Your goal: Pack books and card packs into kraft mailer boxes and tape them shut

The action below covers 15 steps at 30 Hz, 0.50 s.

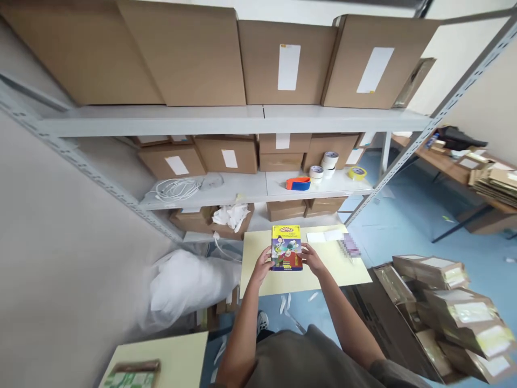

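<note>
A children's book [287, 249] with a yellow and purple cartoon cover is held upright over the pale yellow table [258, 280], its cover facing me. My left hand [263, 264] grips its left edge, and my right hand [312, 260] closes on the right edge. Behind the book and to its right, white paper slips [324, 236] lie on the tabletop. Beside them is a purple item [350, 246], partly blurred out, so I cannot tell what it is.
A metal shelf rack [242, 126] holds cardboard boxes [202, 54], a coiled white cable [177, 188], tape rolls [329, 160] and an orange-blue strap [298, 184]. Wrapped packages [464, 312] are piled at right. A white plastic bag [189, 285] bulges at left. Scraps lie on the blue floor.
</note>
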Available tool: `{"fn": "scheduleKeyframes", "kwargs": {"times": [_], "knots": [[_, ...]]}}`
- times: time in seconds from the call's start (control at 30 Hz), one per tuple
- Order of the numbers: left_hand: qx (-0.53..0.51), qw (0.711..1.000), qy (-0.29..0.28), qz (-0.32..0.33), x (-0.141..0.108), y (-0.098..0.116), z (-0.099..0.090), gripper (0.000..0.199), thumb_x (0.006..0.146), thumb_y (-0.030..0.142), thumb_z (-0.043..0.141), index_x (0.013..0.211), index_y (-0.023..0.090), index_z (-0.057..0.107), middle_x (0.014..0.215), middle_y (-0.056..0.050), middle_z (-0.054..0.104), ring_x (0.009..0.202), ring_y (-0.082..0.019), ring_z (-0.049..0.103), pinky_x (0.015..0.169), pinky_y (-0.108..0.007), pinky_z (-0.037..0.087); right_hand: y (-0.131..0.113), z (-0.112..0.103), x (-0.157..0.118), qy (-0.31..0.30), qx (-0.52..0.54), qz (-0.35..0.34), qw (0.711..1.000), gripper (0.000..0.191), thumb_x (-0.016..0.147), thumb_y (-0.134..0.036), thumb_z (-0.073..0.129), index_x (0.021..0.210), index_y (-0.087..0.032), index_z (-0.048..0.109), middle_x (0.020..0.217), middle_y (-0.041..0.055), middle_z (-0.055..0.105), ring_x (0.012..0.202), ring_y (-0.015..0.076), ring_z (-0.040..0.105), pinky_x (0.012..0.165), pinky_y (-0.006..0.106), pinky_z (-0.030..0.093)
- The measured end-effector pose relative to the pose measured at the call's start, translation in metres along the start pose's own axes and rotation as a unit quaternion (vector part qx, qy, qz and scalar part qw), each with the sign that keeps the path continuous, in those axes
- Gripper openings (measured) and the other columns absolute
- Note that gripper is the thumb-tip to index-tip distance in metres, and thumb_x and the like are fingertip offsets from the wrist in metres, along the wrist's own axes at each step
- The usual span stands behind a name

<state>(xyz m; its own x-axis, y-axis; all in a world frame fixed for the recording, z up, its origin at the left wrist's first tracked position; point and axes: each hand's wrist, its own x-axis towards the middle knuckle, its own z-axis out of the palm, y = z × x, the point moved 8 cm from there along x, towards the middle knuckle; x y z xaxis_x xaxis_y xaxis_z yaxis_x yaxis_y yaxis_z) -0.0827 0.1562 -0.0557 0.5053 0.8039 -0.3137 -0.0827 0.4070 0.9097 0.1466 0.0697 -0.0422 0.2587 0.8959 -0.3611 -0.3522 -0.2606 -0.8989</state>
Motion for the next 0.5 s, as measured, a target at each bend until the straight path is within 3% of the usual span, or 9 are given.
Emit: {"fn": "scheduleKeyframes", "kwargs": {"times": [0.13, 0.3, 0.43, 0.5], "knots": [[0.001, 0.999, -0.034, -0.022, 0.027, -0.002, -0.008, 0.088, 0.068, 0.026, 0.084, 0.151, 0.026, 0.056, 0.125, -0.011, 0.070, 0.108, -0.026, 0.069, 0.084, -0.033, 0.055, -0.001, 0.007, 0.009, 0.034, 0.029, 0.005, 0.999, 0.057, 0.065, -0.047, 0.092, 0.109, -0.029, 0.061, 0.113, 0.0082, 0.078, 0.112, 0.0353, 0.074, 0.081, 0.043, 0.060], [-0.017, 0.997, -0.053, -0.045, 0.043, -0.006, -0.017, 0.088, 0.071, 0.026, 0.083, 0.154, 0.026, 0.054, 0.132, -0.013, 0.068, 0.114, -0.028, 0.069, 0.086, -0.033, 0.056, 0.003, 0.022, 0.017, 0.023, 0.099, 0.023, 0.995, 0.060, 0.064, -0.043, 0.093, 0.113, -0.029, 0.061, 0.117, 0.0090, 0.079, 0.112, 0.0351, 0.076, 0.081, 0.042, 0.062], [-0.003, 0.998, -0.059, -0.036, 0.053, 0.000, -0.015, 0.087, 0.074, 0.028, 0.083, 0.155, 0.026, 0.054, 0.137, -0.014, 0.067, 0.116, -0.029, 0.069, 0.090, -0.037, 0.058, -0.004, 0.019, 0.025, 0.009, 0.104, 0.018, 0.994, 0.058, 0.064, -0.041, 0.094, 0.113, -0.028, 0.064, 0.110, 0.0083, 0.081, 0.107, 0.0344, 0.077, 0.080, 0.042, 0.062], [0.037, 0.999, -0.030, -0.013, 0.059, 0.012, -0.015, 0.082, 0.075, 0.029, 0.084, 0.153, 0.025, 0.057, 0.143, -0.015, 0.064, 0.117, -0.029, 0.070, 0.093, -0.040, 0.058, -0.014, 0.013, 0.029, 0.014, 0.106, 0.012, 0.994, 0.057, 0.062, -0.039, 0.094, 0.110, -0.028, 0.065, 0.105, 0.0065, 0.082, 0.101, 0.0327, 0.078, 0.078, 0.041, 0.061]]}}
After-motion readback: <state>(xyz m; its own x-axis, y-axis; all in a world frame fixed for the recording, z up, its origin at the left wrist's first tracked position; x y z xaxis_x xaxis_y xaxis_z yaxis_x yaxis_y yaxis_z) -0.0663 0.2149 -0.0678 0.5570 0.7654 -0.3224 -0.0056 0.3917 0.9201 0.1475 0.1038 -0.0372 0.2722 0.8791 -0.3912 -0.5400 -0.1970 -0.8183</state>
